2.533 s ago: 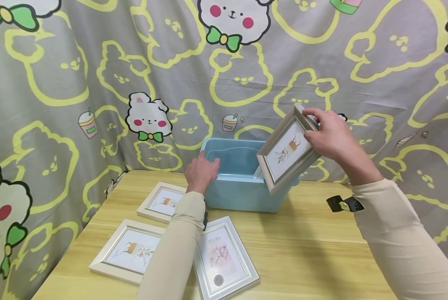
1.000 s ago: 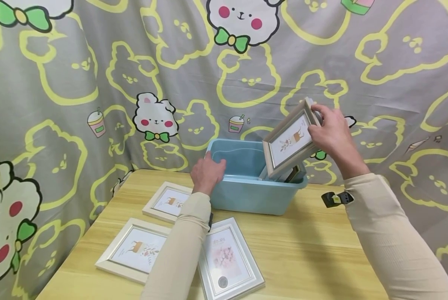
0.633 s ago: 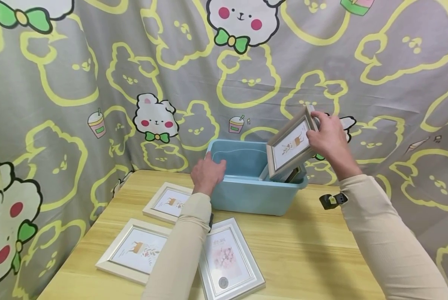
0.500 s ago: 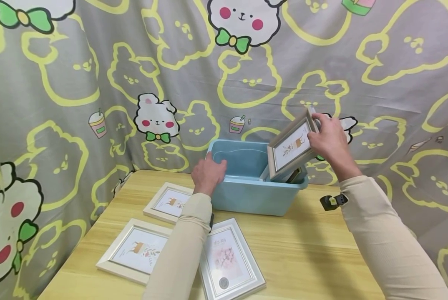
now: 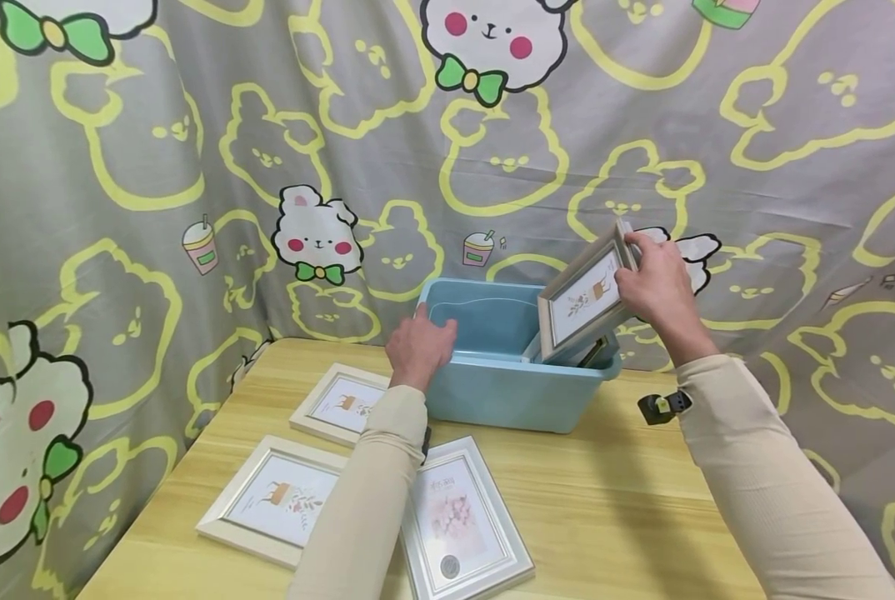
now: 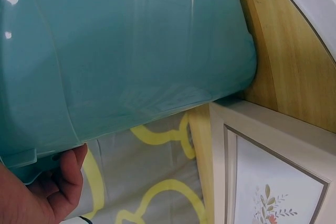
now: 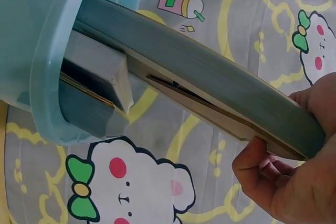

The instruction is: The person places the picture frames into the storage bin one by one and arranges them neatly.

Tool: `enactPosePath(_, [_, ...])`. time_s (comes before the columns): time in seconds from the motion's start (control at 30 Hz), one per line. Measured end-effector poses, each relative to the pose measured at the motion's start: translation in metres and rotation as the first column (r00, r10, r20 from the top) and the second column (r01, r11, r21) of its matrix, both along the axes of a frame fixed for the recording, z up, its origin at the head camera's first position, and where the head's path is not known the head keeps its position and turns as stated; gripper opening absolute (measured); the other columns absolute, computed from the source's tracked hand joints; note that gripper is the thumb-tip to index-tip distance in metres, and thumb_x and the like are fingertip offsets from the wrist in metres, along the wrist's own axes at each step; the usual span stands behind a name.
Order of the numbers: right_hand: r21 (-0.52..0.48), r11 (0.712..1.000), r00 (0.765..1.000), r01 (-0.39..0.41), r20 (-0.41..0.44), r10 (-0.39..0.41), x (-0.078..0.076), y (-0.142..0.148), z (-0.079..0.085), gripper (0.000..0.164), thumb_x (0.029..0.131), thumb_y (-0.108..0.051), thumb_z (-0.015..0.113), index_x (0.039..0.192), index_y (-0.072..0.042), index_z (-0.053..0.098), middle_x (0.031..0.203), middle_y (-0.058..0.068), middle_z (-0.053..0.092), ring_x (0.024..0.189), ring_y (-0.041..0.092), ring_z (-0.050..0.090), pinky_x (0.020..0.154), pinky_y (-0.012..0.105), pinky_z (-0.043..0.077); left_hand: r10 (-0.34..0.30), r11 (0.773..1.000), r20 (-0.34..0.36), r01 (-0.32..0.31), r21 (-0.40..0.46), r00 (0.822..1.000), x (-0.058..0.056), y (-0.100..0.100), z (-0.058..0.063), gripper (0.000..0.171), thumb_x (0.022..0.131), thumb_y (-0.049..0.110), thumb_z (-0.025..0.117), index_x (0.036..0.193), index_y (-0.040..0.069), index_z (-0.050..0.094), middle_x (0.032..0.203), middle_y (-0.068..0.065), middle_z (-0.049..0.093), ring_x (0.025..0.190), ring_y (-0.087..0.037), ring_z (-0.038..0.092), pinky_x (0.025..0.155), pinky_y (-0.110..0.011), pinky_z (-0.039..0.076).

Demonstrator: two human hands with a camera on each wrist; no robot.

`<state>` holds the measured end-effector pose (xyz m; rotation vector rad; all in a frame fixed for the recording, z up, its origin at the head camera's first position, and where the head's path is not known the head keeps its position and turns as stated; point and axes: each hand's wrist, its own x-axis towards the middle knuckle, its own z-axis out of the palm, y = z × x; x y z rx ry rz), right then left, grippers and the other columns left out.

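Pinched picture frame point(image 5: 584, 297) by its upper edge in right fingers point(image 7: 250, 164), tilted, lower end below-left of them at mouth of bin point(image 5: 507, 397). Curled left fingers point(image 6: 72, 171) round bin's rim. Probably needed steady bin, held tilt, clearance from other frames point(image 7: 107, 69) below right fingers.

In the head view's lower left, your left sleeve point(image 5: 368, 487) hides one beige frame's point(image 5: 278, 496) lower right corner — bottom centre, the silver frame point(image 5: 466, 521) is cut off, its lettering point(image 5: 442, 484) too small to read.
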<state>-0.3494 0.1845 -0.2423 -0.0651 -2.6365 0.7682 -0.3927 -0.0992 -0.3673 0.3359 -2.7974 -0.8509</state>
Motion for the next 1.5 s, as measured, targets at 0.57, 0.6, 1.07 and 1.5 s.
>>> enactPosePath(0.57, [0.021,1.0,1.0,0.002,-0.014,-0.002,-0.009,-0.006,-0.013,0.061,0.087,-0.011,0.045,0.147,-0.01,0.039,0.131,0.032,0.037,0.105,0.042,0.043,0.088,0.056,0.04,0.002,1.0,-0.006,-0.002,-0.012,1.0,-0.001,0.0,0.001,0.072,0.086,0.059,0.042,0.148,0.021,0.038,0.128,-0.016,0.058,0.111,-0.037,0.059,0.088,-0.05,0.048])
enactPosePath(0.6, [0.022,1.0,1.0,0.001,-0.011,0.0,-0.01,-0.006,-0.013,0.061,0.087,-0.011,0.045,0.148,-0.01,0.038,0.13,0.032,0.037,0.105,0.042,0.043,0.088,0.056,0.04,0.002,1.0,-0.005,-0.002,-0.012,1.0,-0.001,0.0,0.001,0.072,0.086,0.059,0.042,0.148,0.021,0.038,0.128,-0.016,0.058,0.111,-0.037,0.059,0.087,-0.05,0.049])
enactPosePath(1.07, [0.005,1.0,0.998,0.013,0.054,-0.013,-0.016,-0.009,-0.026,0.063,0.09,-0.013,0.044,0.152,-0.013,0.031,0.133,0.031,0.035,0.099,0.04,0.046,0.078,0.052,0.044,0.003,1.0,-0.006,-0.003,-0.015,1.0,-0.002,-0.001,0.0,0.071,0.086,0.059,0.042,0.147,0.022,0.039,0.127,-0.016,0.059,0.108,-0.037,0.06,0.086,-0.049,0.049])
enactPosePath(1.5, [0.024,1.0,0.998,0.01,0.057,-0.011,-0.019,-0.011,-0.028,0.062,0.09,-0.013,0.044,0.151,-0.009,0.033,0.127,0.03,0.038,0.098,0.039,0.044,0.078,0.052,0.042,0.011,1.0,-0.005,-0.011,-0.021,1.0,-0.002,0.0,-0.001,0.071,0.086,0.059,0.042,0.147,0.022,0.039,0.126,-0.015,0.059,0.109,-0.036,0.06,0.085,-0.049,0.049])
